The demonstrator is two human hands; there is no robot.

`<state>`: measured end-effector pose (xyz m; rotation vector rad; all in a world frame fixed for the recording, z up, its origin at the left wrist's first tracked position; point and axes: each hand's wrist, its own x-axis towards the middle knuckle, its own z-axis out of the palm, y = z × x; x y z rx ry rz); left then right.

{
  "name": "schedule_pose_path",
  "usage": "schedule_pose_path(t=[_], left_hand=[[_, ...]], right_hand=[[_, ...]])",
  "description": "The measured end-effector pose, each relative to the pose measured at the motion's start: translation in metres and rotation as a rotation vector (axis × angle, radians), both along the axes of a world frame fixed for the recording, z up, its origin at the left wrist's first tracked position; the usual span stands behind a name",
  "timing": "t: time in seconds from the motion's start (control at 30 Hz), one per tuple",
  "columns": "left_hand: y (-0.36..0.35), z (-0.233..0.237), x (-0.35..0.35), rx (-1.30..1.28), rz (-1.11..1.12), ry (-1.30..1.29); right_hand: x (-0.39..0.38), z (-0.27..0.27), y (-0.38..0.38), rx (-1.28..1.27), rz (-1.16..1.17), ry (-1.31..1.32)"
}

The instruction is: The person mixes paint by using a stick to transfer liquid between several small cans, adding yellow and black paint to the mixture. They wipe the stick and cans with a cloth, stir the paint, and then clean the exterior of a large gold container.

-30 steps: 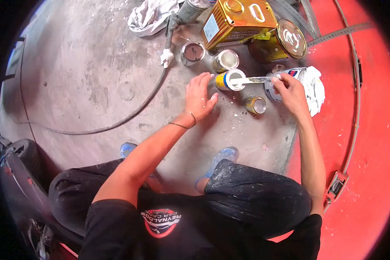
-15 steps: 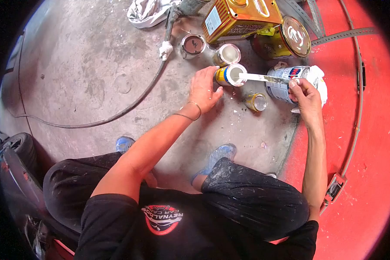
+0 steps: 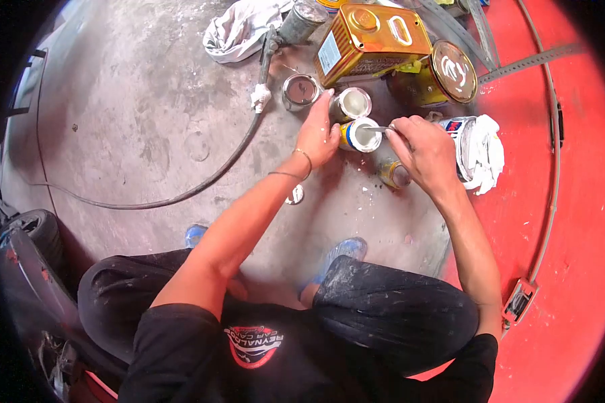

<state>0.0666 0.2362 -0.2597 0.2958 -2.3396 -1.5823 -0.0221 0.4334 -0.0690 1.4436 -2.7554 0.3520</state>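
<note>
A stir stick (image 3: 382,129) is pinched in the fingers of my right hand (image 3: 423,149). Its lower end is inside a small yellow and blue can (image 3: 347,136) with a pale liquid in it. My left hand (image 3: 318,138) is beside that can, fingers stretched forward and thumb tip near its side. The fingertips reach alongside a second open can (image 3: 354,104) with pale contents. Left of them stands an open can of brown paint (image 3: 301,89). Partly shaded under my right hand is a small closed tin (image 3: 395,174).
A large rectangular tin (image 3: 376,40) stands at the back, with a big round can (image 3: 454,70) leaning beside it. A white cloth (image 3: 482,154) drapes over a can at right. A black hose (image 3: 235,154) curves across the floor. A white round lid (image 3: 294,195) lies under my left wrist.
My right hand has moved left and closer to the yellow can, and the stick shows much shorter. My left hand's fingers have moved forward beside the second can.
</note>
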Motion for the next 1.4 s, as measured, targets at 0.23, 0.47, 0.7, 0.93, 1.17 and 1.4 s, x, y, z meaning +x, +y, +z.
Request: schedule_pose_path(t=[0.23,0.47,0.7,0.93,1.17,1.4], left_hand=[[-0.023,-0.014,-0.056,0.062,-0.337,0.015],[-0.031,-0.007,-0.068,-0.111,-0.351,0.040],[-0.023,0.064,-0.037,0.127,-0.241,0.143],[-0.020,0.149,-0.007,0.293,-0.206,0.468],[-0.036,0.187,0.004,0.176,-0.276,0.531],[-0.066,0.146,0.026,-0.328,-0.233,0.261]], right_hand=[[-0.002,-0.038,-0.004,0.066,0.091,0.001],[0.004,-0.045,0.003,0.040,-0.052,-0.216],[0.012,-0.012,0.014,-0.029,-0.212,-0.250],[0.009,-0.001,0.026,-0.178,-0.382,-0.311],[0.003,0.000,0.051,-0.261,-0.559,-0.475],[0.016,-0.006,0.092,-0.506,-0.863,-0.825]])
